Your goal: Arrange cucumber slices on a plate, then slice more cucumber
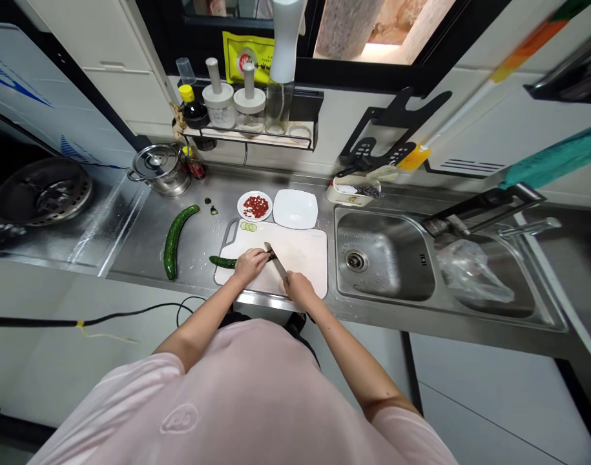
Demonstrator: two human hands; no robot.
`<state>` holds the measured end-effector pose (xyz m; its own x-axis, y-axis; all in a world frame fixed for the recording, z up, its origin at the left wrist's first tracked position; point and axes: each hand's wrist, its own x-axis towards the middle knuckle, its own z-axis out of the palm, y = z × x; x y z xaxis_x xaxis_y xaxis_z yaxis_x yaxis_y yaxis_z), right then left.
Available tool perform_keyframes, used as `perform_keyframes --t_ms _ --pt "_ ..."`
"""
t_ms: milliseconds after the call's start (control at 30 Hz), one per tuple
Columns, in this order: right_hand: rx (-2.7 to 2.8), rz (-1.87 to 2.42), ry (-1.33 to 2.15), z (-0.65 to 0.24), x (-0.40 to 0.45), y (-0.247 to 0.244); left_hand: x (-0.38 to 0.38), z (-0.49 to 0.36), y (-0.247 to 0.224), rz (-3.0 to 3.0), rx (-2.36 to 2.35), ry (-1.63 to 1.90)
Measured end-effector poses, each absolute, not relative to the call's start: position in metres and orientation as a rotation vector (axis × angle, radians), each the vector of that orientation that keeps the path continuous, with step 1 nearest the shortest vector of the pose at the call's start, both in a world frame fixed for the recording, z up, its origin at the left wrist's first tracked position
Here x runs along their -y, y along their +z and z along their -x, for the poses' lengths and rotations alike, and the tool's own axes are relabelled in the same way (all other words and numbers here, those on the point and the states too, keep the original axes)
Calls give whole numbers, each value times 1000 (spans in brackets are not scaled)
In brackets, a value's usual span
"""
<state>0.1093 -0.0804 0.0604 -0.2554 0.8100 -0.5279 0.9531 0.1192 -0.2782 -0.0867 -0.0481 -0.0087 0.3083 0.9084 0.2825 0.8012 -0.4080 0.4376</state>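
The person's left hand [250, 265] is pressing down on a dark green cucumber [222, 261] that is lying across a white plastic cutting board [300, 248], with its far end sticking out to the left of the fingers. The right hand [300, 289] is gripping a kitchen knife [277, 261], its handle hidden in the fist and its steel blade angling up the board toward the left hand. The hands are close together but apart, each clamped on its own thing; where the blade meets the cucumber is hidden behind the left fingers, so the cut itself cannot be told. A few round cucumber slices [248, 227] are lying at the far edge of the board. To the left, a whole curved cucumber [174, 240] is resting directly on the stainless steel tabletop [140, 226], with small dark cucumber ends [210, 206] just beyond it. Behind the board, a round white plate of chopped red pepper [255, 206] is sitting beside a bare square white plate [295, 208]. To the right, a stainless steel sink [382, 258] is set into the tabletop, with a plastic bag [474, 271] lying in its second basin, and a lidded steel pot [159, 169] is standing toward the back left.
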Motion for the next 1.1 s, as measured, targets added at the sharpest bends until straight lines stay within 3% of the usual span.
perform_keyframes --t_ms 1100 --pt "-2131 -1733 -789 -114 92 49 45 88 -12 -2371 -1565 711"
